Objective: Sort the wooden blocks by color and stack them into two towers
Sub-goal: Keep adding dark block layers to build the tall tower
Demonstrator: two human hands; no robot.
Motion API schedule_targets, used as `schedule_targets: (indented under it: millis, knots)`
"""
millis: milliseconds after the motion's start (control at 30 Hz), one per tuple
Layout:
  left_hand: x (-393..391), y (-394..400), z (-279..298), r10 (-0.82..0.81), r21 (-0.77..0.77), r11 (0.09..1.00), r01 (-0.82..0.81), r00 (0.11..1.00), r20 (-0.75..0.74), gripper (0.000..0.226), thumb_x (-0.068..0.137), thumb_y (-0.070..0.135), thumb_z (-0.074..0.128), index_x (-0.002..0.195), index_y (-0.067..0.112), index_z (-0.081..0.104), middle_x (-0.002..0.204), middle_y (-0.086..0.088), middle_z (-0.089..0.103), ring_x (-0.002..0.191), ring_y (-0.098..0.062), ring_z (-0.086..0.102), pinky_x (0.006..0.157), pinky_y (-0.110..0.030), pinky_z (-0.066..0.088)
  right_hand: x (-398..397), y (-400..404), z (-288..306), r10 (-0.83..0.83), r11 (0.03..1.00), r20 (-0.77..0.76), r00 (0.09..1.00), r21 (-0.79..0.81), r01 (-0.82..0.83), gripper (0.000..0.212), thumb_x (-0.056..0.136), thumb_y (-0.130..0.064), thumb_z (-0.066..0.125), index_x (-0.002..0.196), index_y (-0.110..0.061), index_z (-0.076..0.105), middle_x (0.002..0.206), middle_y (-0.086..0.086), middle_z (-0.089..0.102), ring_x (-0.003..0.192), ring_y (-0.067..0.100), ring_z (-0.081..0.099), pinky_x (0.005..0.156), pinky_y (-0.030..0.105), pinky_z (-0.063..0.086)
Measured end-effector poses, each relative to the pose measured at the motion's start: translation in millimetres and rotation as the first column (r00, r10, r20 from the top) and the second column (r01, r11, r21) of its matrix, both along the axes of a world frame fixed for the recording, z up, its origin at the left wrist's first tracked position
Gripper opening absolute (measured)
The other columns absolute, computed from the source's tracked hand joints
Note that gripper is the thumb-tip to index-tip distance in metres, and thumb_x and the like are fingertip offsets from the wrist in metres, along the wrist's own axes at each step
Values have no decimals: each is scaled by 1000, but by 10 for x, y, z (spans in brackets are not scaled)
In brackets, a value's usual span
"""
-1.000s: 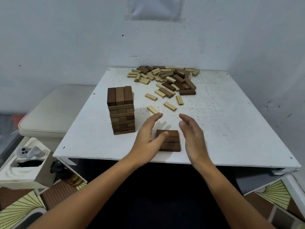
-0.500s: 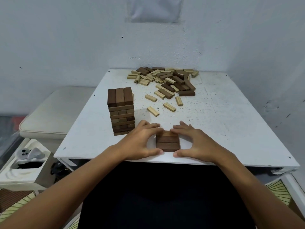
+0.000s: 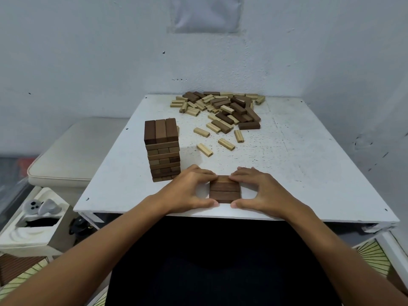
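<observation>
Small white-walled room corner.
White table [image 3: 309, 173] at centre, cream cushioned seat [image 3: 72, 155] at 9 o'clock, patterned floor [image 3: 373, 257] at 4 o'clock.

Two bare forearms enter from the lower corners of the frame, sleeveless, with bare hands, left [image 3: 189, 191] and right [image 3: 260, 192]; dark clothing [image 3: 220, 261] fills the lower centre.

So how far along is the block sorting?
One dark tower stands built. The left hand and right hand pinch a small dark stack at the table's near edge. The mixed pile is unsorted; no light tower exists yet.
</observation>
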State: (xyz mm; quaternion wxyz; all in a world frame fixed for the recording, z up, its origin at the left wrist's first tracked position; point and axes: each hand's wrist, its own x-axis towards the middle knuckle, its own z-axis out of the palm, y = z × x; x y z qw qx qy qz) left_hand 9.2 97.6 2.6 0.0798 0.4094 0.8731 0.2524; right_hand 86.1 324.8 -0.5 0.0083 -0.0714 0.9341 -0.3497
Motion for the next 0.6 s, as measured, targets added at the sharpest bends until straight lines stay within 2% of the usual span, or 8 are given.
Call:
schedule_targets:
  millis: [233,600]
  knots:
    - [-10,-8,3,7,6,1000,-7,1000,22,72,79,49,74,140,19,51,138,5,55,116,-4,40,91,-26,33,1,3,-38,-10,1000,-3,1000,-14,10,69,69,-47,83,132,-34,58,142,-14,48,136,-1,34,117,34,25]
    - [-5,-5,-6,18,43,999,-19,999,29,75,75,51,76,138,19,53,136,4,56,115,-3,40,91,-26,34,8,14,-29,3,1000,-18,1000,3,-3,67,72,-44,82,134,-35,56,138,-21,44,127,-11,26,110,20,15]
